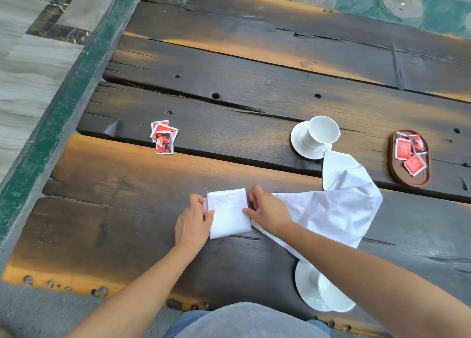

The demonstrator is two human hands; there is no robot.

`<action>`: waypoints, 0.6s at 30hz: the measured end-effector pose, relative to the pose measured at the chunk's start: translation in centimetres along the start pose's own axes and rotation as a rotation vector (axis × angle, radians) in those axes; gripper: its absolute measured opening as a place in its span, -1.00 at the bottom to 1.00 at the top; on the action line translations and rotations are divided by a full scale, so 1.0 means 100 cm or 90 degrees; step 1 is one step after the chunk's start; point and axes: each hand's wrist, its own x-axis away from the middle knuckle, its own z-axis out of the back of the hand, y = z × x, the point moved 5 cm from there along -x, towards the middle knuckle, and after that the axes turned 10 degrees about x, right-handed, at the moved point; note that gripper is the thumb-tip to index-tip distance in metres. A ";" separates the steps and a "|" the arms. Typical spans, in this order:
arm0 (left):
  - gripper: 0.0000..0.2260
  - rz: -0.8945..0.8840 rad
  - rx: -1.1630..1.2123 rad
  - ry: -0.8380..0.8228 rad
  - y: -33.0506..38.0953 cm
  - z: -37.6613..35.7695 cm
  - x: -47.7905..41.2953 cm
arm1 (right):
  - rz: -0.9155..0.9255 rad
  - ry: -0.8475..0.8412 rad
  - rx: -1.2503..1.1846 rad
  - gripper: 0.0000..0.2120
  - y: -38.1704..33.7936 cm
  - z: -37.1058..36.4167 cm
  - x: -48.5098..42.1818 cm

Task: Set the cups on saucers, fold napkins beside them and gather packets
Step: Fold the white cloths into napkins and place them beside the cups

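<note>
**Desk:** What have the hands got?

**Operator:** From my feed, both are on the folded napkin point(228, 212). The left hand point(192, 223) has its thumb laid over the napkin's left edge with the fingers curled in against it, a pinch as far as I can see. The right hand point(267, 214) has its thumb on the right edge and bent fingers at the far right corner, gripping that side.

**Desk:** Where does that napkin sit?

**Operator:** Flat on the table point(229, 82), on a near plank, a small white rectangle between the two hands. I see a second one, the loose napkin point(339, 205), lying unfolded just right of it. It runs under the right forearm, and its far tip touches the far saucer point(298, 141).

**Desk:** Cups?

**Operator:** The far cup point(321, 132) stands on that saucer, beyond the right hand. The near cup point(334, 297) is on the near saucer point(304, 284) close to the table's front edge. The right forearm covers part of both, so I cannot tell how that cup sits.

**Desk:** Packets?

**Operator:** Two groups, well apart. I count three red ones in the loose packets point(164, 137), overlapping on the table to the far left. The tray packets point(410, 151), several red ones, lie in an oval wooden tray point(397, 169) at the far right, past the far cup.
</note>
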 end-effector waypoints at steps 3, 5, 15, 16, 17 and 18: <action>-0.57 -0.203 -0.176 0.034 0.009 0.000 0.007 | 0.171 0.085 0.108 -0.65 -0.013 0.000 0.007; -0.45 -0.304 -0.295 0.005 0.012 -0.008 0.011 | 0.224 0.039 0.169 -0.46 -0.015 -0.011 0.009; -0.35 -0.129 -0.386 -0.151 -0.034 -0.037 0.001 | 0.256 -0.094 0.348 -0.37 -0.022 -0.042 -0.003; -0.35 -0.123 -0.382 -0.154 -0.033 -0.036 0.000 | 0.252 -0.098 0.347 -0.36 -0.023 -0.042 -0.004; -0.35 -0.119 -0.376 -0.158 -0.032 -0.036 -0.001 | 0.249 -0.100 0.343 -0.35 -0.024 -0.041 -0.006; -0.35 -0.118 -0.368 -0.162 -0.030 -0.035 -0.001 | 0.247 -0.100 0.332 -0.34 -0.026 -0.038 -0.006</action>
